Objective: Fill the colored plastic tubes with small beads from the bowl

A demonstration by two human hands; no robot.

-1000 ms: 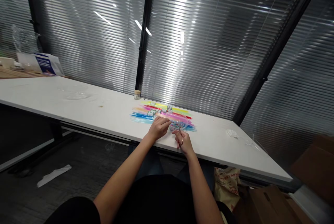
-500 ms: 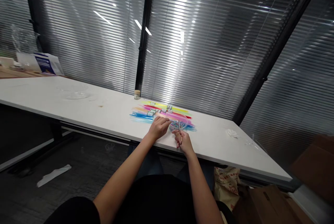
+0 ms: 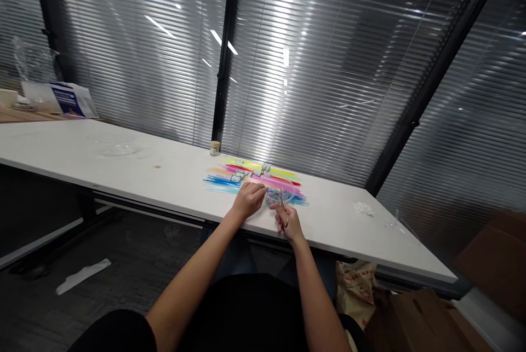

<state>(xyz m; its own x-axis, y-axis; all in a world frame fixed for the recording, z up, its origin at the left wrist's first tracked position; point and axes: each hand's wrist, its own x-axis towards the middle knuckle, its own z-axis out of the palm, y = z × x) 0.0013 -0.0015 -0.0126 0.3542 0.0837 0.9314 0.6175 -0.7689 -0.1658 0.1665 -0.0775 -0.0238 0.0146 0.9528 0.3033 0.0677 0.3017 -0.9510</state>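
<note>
My right hand (image 3: 291,223) is closed around the handles of a pair of scissors (image 3: 282,195), whose blades point away from me. A clear bowl (image 3: 293,190) holding small bluish and coloured pieces stands just beyond the scissors. To the left of the bowl, my left hand (image 3: 249,201) is closed in a pinch, fingertips toward the bowl's rim. What it pinches is too small to make out. Behind both hands lie bundles of thin coloured sticks or straws (image 3: 222,182) in blue, pink, red and yellow, with small labelled packets (image 3: 236,178) on top.
The white table (image 3: 181,188) runs wide, with a small lidded cup (image 3: 215,148) near the blinds. Clear plastic containers (image 3: 117,148) stand to the left. Crumpled white tissue (image 3: 364,208) lies at right. A paper bag (image 3: 355,292) and cardboard boxes (image 3: 427,319) are below.
The view has shifted slightly. Both hands stay almost where they were, the scissors still in my right hand over the near side of the bowl.
</note>
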